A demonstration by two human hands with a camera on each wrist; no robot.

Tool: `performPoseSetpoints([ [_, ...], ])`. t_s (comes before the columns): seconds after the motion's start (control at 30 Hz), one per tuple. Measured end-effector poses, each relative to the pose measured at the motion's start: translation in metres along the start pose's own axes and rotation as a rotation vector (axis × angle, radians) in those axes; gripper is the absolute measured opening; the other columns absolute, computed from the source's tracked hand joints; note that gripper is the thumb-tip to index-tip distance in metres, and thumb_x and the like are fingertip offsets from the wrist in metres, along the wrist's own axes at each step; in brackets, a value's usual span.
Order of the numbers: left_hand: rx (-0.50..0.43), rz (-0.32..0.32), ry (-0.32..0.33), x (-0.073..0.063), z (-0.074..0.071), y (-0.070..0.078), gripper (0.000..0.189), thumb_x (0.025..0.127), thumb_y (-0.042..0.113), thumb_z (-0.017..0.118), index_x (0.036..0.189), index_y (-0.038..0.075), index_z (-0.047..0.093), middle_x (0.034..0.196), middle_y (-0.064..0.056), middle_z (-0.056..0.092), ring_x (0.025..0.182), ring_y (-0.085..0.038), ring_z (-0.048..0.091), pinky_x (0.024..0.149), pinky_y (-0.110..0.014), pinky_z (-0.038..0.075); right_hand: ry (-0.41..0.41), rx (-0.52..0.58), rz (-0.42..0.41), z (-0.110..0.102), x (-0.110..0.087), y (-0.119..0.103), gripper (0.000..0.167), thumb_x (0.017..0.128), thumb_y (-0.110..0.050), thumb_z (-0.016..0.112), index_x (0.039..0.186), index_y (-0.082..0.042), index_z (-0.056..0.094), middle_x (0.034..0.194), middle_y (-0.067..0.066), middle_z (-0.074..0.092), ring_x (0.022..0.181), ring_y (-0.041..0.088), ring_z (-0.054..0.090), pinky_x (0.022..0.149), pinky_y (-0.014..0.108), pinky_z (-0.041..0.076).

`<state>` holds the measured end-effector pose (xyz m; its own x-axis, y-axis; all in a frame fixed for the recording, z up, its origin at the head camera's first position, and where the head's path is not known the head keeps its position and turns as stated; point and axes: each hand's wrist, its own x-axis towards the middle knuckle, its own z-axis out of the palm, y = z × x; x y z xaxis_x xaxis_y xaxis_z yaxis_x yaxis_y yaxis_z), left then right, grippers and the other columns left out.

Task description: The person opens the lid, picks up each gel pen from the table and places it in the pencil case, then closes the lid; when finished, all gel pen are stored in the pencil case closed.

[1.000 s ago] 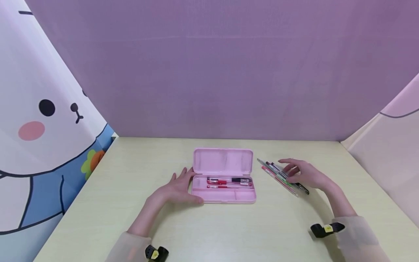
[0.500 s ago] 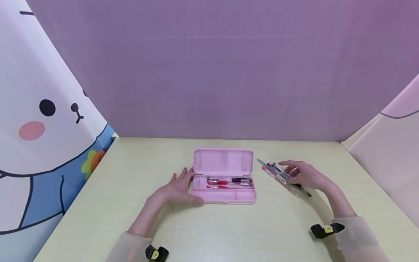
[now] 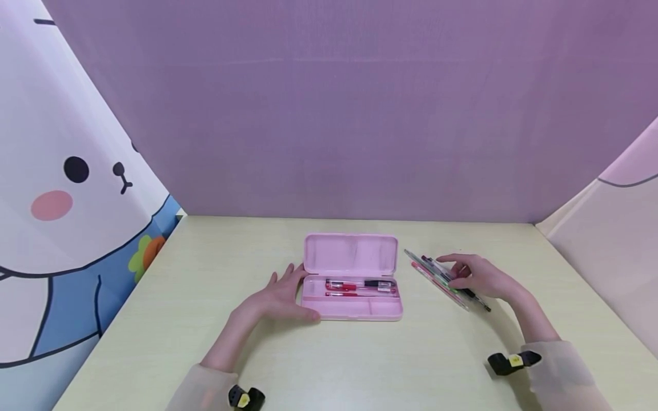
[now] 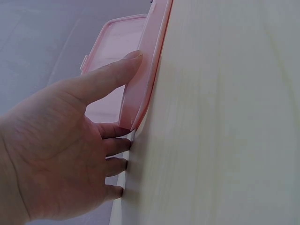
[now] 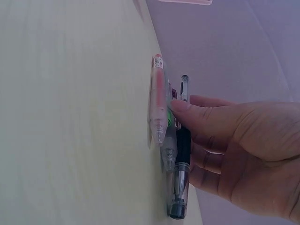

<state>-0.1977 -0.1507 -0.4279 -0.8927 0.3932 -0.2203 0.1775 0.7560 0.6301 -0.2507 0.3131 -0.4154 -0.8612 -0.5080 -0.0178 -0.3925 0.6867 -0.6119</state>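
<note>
- Left hand (image 3: 277,295): fingers spread, thumb against pink case (image 3: 335,309), frame's lower center.
- Right hand (image 3: 479,276): pinching black pen (image 5: 183,152), lower right, nearer.
- Long axis: upper left to lower right, pink case leftward.

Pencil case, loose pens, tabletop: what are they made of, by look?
Pencil case: likely moulded plastic, smooth with slight sheen; thin walls, rounded corners.
Loose pens: seemingly clear or frosted plastic, mostly; insides show through.
Tabletop: pale, wood-look, faint grain streaks; real wood or laminate, can't tell.
</note>
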Motion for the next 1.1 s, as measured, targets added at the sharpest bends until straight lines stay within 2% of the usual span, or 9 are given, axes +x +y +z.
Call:
performPoseSetpoints([
  [0.33,-0.001,0.001,-0.004,-0.001,0.001,0.0,0.101,0.079,0.047,0.083,0.158,0.011,0.032,0.174,-0.014,0.016,0.162,-0.043,0.003,0.13,-0.066,0.0,0.057,-0.043,0.013,-0.002,-0.002,-0.007,0.048,0.092,-0.005,0.074,0.136,0.005,0.059,0.092,0.006,0.068,0.08,0.006,0.059,0.066,0.019,0.051],
  [0.6,0.004,0.002,-0.01,0.0,0.002,-0.001,0.102,0.079,0.047,0.082,0.159,0.011,0.031,0.174,-0.014,0.015,0.162,-0.043,0.003,0.13,-0.066,0.001,0.132,-0.065,0.021,-0.005,-0.004,-0.017,0.033,0.094,-0.007,0.072,0.125,0.003,0.065,0.089,0.004,0.066,0.08,0.004,0.058,0.066,0.021,0.051],
  [0.87,0.002,-0.001,-0.009,-0.002,0.001,0.001,0.102,0.078,0.046,0.083,0.16,0.013,0.031,0.174,-0.013,0.015,0.162,-0.043,0.002,0.131,-0.066,0.0,0.263,-0.081,-0.016,-0.006,-0.004,-0.039,0.017,0.097,-0.008,0.069,0.113,-0.004,0.068,0.087,0.003,0.068,0.079,0.001,0.059,0.068,0.022,0.051],
  [1.1,0.006,-0.027,0.001,-0.003,0.0,0.002,0.103,0.079,0.046,0.083,0.161,0.014,0.029,0.175,-0.013,0.014,0.162,-0.042,0.002,0.13,-0.066,0.001,0.347,-0.028,-0.075,0.004,0.007,-0.068,0.012,0.097,-0.009,0.07,0.106,-0.009,0.063,0.09,0.003,0.067,0.082,0.001,0.061,0.07,0.019,0.055],
])
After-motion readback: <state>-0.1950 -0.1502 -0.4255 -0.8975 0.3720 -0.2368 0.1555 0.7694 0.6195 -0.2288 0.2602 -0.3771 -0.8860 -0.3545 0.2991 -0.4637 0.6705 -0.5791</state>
